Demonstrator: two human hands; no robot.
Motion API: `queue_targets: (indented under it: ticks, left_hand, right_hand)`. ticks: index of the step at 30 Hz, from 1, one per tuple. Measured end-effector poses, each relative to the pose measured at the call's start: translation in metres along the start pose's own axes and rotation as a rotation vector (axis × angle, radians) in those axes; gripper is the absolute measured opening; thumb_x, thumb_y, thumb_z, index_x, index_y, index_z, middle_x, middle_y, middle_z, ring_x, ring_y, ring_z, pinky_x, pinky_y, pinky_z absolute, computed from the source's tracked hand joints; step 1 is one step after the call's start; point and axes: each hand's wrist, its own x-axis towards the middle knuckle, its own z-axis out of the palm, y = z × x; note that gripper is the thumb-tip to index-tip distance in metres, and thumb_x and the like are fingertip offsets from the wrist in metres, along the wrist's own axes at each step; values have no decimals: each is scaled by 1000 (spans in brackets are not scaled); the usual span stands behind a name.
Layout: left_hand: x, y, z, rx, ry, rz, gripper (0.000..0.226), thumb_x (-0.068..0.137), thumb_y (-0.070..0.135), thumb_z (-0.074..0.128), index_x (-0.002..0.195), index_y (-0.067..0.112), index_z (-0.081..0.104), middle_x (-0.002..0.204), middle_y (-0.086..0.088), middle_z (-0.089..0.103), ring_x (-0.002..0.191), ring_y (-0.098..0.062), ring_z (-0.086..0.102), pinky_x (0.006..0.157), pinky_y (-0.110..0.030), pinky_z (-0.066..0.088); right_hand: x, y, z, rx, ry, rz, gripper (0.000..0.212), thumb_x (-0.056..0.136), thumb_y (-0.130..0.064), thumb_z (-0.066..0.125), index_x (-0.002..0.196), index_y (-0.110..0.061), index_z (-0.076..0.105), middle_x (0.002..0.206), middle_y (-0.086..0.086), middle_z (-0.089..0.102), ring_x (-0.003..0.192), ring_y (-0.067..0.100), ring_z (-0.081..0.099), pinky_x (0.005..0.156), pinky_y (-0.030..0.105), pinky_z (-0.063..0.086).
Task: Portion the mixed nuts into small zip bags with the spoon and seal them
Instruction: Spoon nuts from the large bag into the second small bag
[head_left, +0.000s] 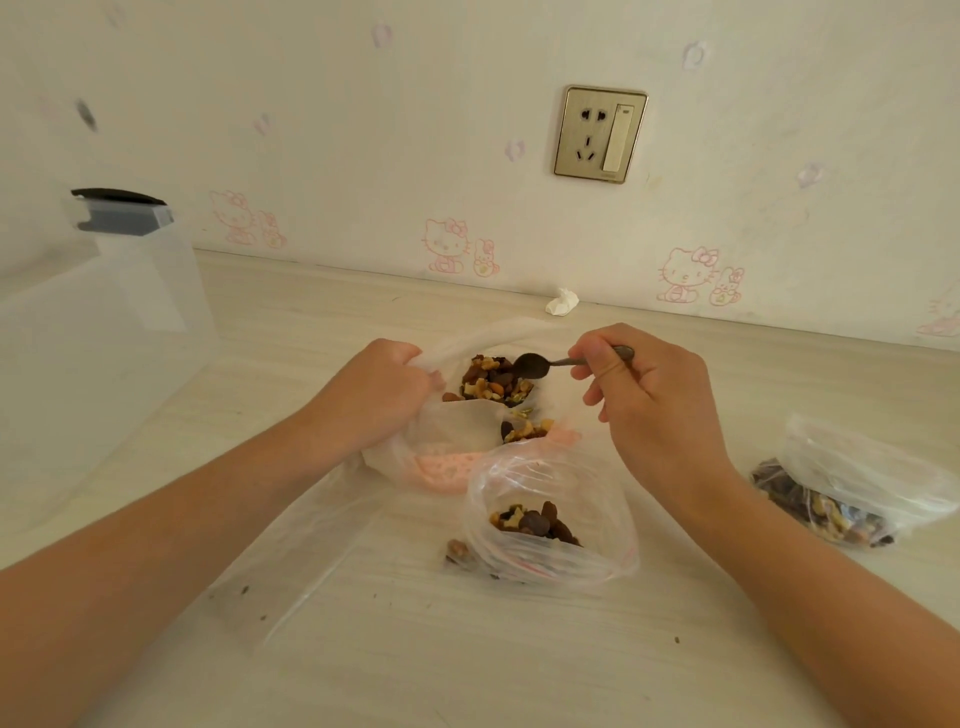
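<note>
A large translucent bag (457, 431) of mixed nuts (493, 382) lies open on the table. My left hand (379, 389) grips its left rim and holds the mouth open. My right hand (649, 384) pinches a small dark metal spoon (535, 364) by the handle, its bowl just over the nuts at the bag's mouth. In front of the big bag stands a small zip bag (550, 519), open, with a small heap of nuts at its bottom. Another small zip bag (852, 493) with nuts lies on the right.
A clear plastic container (98, 332) with a grey lid clip stands at the left. A crumpled white tissue (562, 301) lies by the wall. A flat empty plastic bag (301, 551) lies under my left forearm. Crumbs and a stray nut (457, 550) dot the table. A wall socket (600, 134) is above.
</note>
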Motion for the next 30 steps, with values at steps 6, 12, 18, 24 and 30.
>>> queue_targets:
  ticks: [6, 12, 18, 24, 30]
  left_hand:
    - [-2, 1, 1, 16, -39, -12, 32, 88, 40, 76, 84, 8, 75, 58, 2, 62, 46, -9, 57, 45, -21, 41]
    - [-1, 1, 0, -185, -61, -60, 15, 95, 25, 68, 96, 14, 78, 88, -10, 81, 82, -33, 77, 71, -34, 56]
    - [-1, 4, 7, -486, -90, -155, 14, 98, 17, 64, 90, 14, 75, 96, -12, 81, 91, -32, 77, 78, -41, 62]
    - [-4, 5, 13, -595, -146, -189, 17, 100, 16, 65, 108, 5, 76, 106, -13, 80, 95, -29, 77, 85, -43, 62]
    - [-3, 3, 6, -510, -162, -127, 16, 99, 20, 67, 109, 14, 77, 101, -5, 82, 93, -23, 79, 81, -40, 65]
  right_hand:
    - [1, -2, -1, 33, -11, 26, 27, 107, -23, 52, 91, -27, 74, 77, -12, 71, 69, 10, 67, 62, 27, 55]
    - [0, -4, 1, 106, -41, 40, 31, 107, -18, 50, 88, -23, 74, 75, -6, 73, 67, 13, 69, 59, 24, 57]
    - [1, 0, 7, 217, -65, 122, 32, 106, -12, 49, 87, -15, 74, 72, 4, 73, 62, 19, 68, 56, 28, 56]
    - [2, 3, 8, 413, -51, 322, 29, 105, -11, 52, 87, -5, 74, 72, 15, 74, 57, 21, 66, 51, 29, 56]
    - [6, 5, 6, 622, 6, 568, 21, 102, -9, 56, 92, 1, 71, 73, 18, 75, 55, 19, 67, 48, 25, 56]
